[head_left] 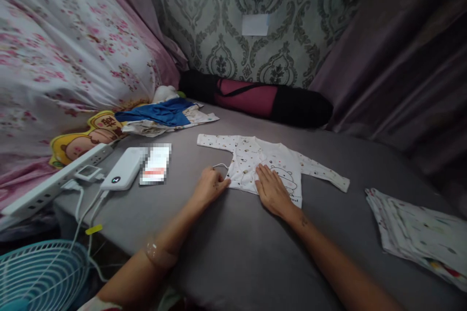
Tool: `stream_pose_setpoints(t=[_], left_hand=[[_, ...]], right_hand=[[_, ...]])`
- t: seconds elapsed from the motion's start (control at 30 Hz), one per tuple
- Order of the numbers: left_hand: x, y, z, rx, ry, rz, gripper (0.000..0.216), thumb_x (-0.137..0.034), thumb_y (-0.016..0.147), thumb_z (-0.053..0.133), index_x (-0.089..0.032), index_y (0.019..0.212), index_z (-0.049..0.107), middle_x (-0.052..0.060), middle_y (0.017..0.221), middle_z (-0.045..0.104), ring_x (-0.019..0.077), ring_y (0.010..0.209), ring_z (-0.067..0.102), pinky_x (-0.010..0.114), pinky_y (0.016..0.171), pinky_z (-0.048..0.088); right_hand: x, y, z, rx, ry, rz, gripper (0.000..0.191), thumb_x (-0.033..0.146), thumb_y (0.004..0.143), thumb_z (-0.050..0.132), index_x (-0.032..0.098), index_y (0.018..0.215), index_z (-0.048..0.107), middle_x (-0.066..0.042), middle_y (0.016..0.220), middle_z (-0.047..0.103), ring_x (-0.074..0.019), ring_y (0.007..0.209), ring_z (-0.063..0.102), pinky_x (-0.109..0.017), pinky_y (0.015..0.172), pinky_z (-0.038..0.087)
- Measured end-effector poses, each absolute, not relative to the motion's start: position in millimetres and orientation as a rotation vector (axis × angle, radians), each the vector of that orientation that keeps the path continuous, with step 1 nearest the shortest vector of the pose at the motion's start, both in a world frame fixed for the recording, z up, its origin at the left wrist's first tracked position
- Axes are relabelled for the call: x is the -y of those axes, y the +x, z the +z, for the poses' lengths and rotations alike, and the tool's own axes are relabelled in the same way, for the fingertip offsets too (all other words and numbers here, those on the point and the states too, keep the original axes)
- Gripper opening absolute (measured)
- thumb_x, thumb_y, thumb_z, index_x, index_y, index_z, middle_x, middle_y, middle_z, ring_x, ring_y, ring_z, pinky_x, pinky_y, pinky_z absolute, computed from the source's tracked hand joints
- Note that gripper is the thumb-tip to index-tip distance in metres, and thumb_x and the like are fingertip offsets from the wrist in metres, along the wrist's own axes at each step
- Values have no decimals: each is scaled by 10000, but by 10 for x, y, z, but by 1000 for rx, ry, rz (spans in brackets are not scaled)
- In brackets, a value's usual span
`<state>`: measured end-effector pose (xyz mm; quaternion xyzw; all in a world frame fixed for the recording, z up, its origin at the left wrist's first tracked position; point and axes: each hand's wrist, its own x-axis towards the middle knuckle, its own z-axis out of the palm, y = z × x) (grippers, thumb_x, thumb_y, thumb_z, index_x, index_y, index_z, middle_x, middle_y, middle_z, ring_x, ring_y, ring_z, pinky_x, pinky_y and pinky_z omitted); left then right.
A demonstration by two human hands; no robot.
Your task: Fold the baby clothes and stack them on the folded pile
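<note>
A white baby shirt [245,161] with small prints and a cartoon animal lies spread on the grey bed sheet [233,238], its long sleeves stretched out to both sides. At the lower left corner of its hem, my left hand [211,185] is closed, thumb and fingers pinching the edge. A thin white tie string [220,164] sticks out just above that hand. My right hand [273,189] rests flat on the front of the shirt, fingers extended, covering part of the cartoon print.
Folded printed clothes [419,233] lie at right. On the left are a white power bank [124,170], a blurred-out phone [156,164], a power strip [58,180] with cables and a blue fan [40,277]. Farther back are crumpled blue-and-white clothes [164,114] and a long black-and-maroon bag [251,98].
</note>
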<state>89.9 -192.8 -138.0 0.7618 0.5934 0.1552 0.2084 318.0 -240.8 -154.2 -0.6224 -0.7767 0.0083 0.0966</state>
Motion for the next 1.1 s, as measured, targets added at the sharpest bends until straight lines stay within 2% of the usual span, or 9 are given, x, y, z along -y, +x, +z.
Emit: stream_pose_setpoints(t=[0.1,0.17,0.33,0.5,0.7,0.77,0.93,1.0,1.1], left_hand=[[1958,889,-1387,-1683,2126,443,263,-410,814,596,-166,719,620,79,852,564,222,865,546,308,759,417],[1986,883,-1404,-1704,2150,464,266,-430,826,588,-167,780,603,81,886,554,226,882,539,310,757,422],[2030,854,-1448,-1751,2242,520,331,-485,831,578,-166,919,569,86,930,531,239,930,516,331,802,427],[2026,817,-1431,-1809,2257,464,403,-567,817,560,-174,901,561,85,924,532,245,940,521,333,811,423],[2015,814,-1371,-1871,2234,386,472,-626,787,552,-170,911,548,101,918,565,263,910,543,340,763,419],[2008,813,-1368,-1869,2222,378,478,-635,779,552,-175,911,547,102,923,571,260,908,547,335,756,416],[1996,804,-1411,-1872,2230,393,477,-639,786,535,-176,899,542,102,924,577,258,917,547,335,765,414],[1998,804,-1431,-1884,2244,395,483,-644,783,539,-176,901,538,100,922,579,258,923,546,335,776,413],[2005,803,-1447,-1891,2276,414,497,-655,781,537,-172,899,533,99,913,580,253,908,549,333,780,415]], right_hand=[[2398,3179,-1477,2341,-1851,32,516,327,968,284,79,1405,402,-126,1489,360,-251,1385,281,-432,1131,203],[2370,3132,-1362,2326,-1839,-24,454,314,955,332,108,1322,504,-137,1446,424,-266,1345,342,-431,1103,242],[2271,2750,-1102,2222,-1968,100,326,360,942,387,193,921,667,-100,1016,672,-220,1005,589,-327,873,408],[2149,2474,-1074,2154,-2169,392,264,378,857,493,190,837,677,-90,921,696,-225,858,634,-294,675,404],[1779,2792,-799,2085,-2015,908,188,299,793,549,167,744,674,-37,689,654,-163,677,601,-232,539,353],[1666,2966,-681,1994,-2072,754,207,298,830,525,156,800,672,-54,740,657,-168,697,593,-239,560,371],[1713,2991,-734,1896,-2177,-180,347,72,895,306,107,1029,623,-186,1047,626,-249,979,561,-351,800,414],[1795,2813,-904,2111,-2005,-130,366,63,894,301,106,1112,592,-185,1140,600,-243,1083,524,-356,899,395],[1830,2516,-1186,2322,-1796,194,409,209,949,303,74,1285,492,-176,1351,493,-228,1273,404,-341,1050,302]])
